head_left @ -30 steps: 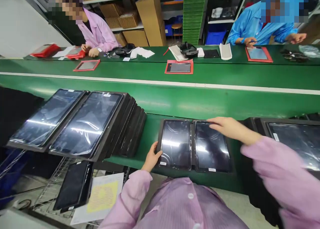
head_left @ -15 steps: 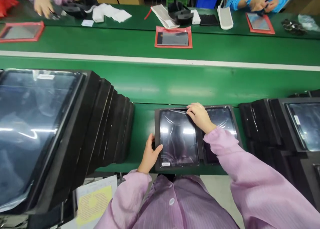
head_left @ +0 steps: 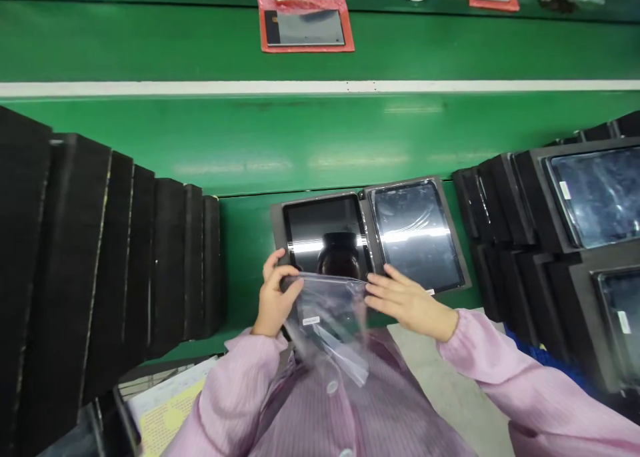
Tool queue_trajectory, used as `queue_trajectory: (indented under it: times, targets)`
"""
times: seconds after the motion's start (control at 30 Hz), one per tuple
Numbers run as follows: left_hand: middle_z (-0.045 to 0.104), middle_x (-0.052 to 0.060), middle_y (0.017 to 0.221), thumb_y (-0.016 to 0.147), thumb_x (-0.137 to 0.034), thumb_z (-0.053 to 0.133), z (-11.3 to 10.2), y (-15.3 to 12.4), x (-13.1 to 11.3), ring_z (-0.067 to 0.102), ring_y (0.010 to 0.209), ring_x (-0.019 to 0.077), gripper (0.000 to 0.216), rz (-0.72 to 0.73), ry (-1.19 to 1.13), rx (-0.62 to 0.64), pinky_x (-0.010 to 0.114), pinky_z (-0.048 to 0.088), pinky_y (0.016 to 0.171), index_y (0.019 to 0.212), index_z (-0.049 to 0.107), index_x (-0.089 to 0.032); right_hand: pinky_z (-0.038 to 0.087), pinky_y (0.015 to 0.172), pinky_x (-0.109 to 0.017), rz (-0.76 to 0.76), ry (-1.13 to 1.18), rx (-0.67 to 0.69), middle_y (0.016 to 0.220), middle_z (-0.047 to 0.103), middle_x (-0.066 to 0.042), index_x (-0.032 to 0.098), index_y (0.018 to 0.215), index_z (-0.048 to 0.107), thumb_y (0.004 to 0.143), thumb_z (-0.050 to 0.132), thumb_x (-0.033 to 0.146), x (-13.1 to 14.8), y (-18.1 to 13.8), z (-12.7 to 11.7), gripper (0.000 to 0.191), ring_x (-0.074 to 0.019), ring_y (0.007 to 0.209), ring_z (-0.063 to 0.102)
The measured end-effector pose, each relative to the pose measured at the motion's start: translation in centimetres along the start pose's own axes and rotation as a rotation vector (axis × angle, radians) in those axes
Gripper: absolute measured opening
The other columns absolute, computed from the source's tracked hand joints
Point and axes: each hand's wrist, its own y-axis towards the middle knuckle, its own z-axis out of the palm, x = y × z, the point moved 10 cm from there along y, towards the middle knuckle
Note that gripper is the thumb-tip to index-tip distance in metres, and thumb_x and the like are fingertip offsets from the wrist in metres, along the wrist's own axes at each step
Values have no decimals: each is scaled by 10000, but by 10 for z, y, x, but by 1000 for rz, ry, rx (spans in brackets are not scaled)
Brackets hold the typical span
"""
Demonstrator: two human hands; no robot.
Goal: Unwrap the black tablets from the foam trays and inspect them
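Note:
Two tablet-like screens in dark foam trays lie side by side in front of me. The left screen (head_left: 325,224) shows a bare, glossy upper part. A clear plastic film (head_left: 333,317) with a small white label hangs from its lower part toward my body. My left hand (head_left: 275,294) pinches the film's upper left corner between thumb and fingers. At the film's right corner, my right hand (head_left: 407,300) has its fingers stretched out, the tips touching the edge. The right screen (head_left: 415,234) has wrinkled film over it; my right hand covers its lower left corner.
Stacked black foam trays (head_left: 170,257) stand on the left. More trays with film-covered screens (head_left: 600,190) are piled on the right. Across the green bench, a small panel (head_left: 310,27) lies on a red sleeve. A paper with a yellow sheet (head_left: 173,410) sits low at left.
The film has come off the upper left screen and been drawn toward me. My right hand has moved down from the screen's top corner. The view has tilted downward and shifted.

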Motion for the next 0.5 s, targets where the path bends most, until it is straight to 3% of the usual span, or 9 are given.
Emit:
queue_trajectory:
  times: [0.07, 0.13, 0.27, 0.33, 0.4, 0.5]
  targets:
    - [440, 88, 1327, 672, -203, 642, -4, 19, -2, 412, 1277, 264, 362, -18, 3, -73, 418, 328, 1072, 1028, 579, -222, 458, 997, -409, -151, -53, 90, 1104, 674, -86, 139, 1090, 614, 917, 336, 42, 15, -3, 17, 342, -198, 1144, 562]
    - [413, 109, 1361, 639, -182, 657, -6, 40, -1, 366, 1313, 270, 641, -58, -2, -126, 410, 281, 1103, 1247, 454, -214, 478, 972, -348, -208, -100, 109, 1150, 652, -84, 156, 1127, 600, 921, 353, 46, 23, 2, 19, 340, -172, 1123, 574]
    - [308, 110, 1470, 619, -205, 700, -3, 67, 7, 286, 1365, 284, 888, -191, -71, -101, 424, 226, 1121, 1397, 275, -243, 424, 1002, -468, -192, -268, 129, 1287, 562, -93, 189, 1024, 646, 893, 438, 60, 12, 28, 12, 277, -237, 1223, 482]
    - [279, 104, 1495, 635, -232, 704, 4, 71, 10, 316, 1353, 276, 942, -248, -146, -29, 422, 241, 1113, 1430, 200, -253, 368, 1029, -517, -143, -277, 115, 1328, 528, -73, 191, 865, 673, 876, 501, 98, -6, 48, 9, 196, -271, 1269, 419]
    - [249, 109, 1513, 646, -232, 690, 9, 69, 11, 318, 1355, 263, 966, -306, -209, 6, 400, 260, 1104, 1446, 148, -234, 391, 998, -496, -52, -179, 87, 1271, 577, -64, 198, 742, 665, 860, 562, 159, -31, 70, 7, 162, -274, 1217, 468]
    - [217, 106, 1531, 641, -204, 663, 10, 65, 10, 245, 1388, 244, 939, -363, -260, 1, 363, 238, 1115, 1442, 173, -197, 495, 822, -383, 276, 80, -22, 958, 702, -63, 190, 734, 650, 863, 558, 215, -90, 99, 3, 161, -216, 924, 627]
